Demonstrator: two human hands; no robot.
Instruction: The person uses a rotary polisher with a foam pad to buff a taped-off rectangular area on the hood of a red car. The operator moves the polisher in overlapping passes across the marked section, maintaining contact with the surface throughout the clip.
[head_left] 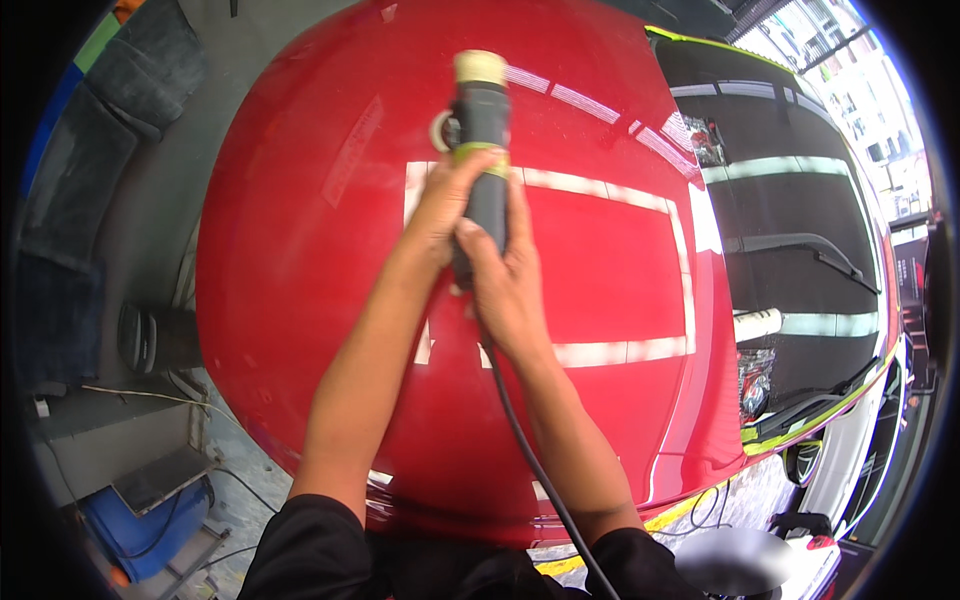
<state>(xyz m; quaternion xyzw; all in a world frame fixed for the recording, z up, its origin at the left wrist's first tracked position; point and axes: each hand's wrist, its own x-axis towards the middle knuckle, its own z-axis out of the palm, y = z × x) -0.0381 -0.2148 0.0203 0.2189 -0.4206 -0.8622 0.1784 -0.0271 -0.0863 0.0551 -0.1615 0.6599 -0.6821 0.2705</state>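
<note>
A corded polisher [483,215] with a dark body, a green-yellow band and a cream pad at its far end lies over the red car hood [290,260]. My left hand [448,205] is wrapped round its body near the band. Farther back, close to the cord end, my right hand [508,275] grips the same tool. The black cord [530,455] runs down beside my right forearm. The pad [480,67] is over the far part of the hood; whether it touches the paint I cannot tell. Light strips reflect as a pale rectangle in the paint.
Right of the hood is the dark windshield [790,220] with a wiper [815,245]. A white cylinder [757,325] and a clear plastic packet [755,385] lie at its base. Yellow-green tape [800,425] edges the glass. A blue container [148,530] stands at lower left, with loose cables nearby.
</note>
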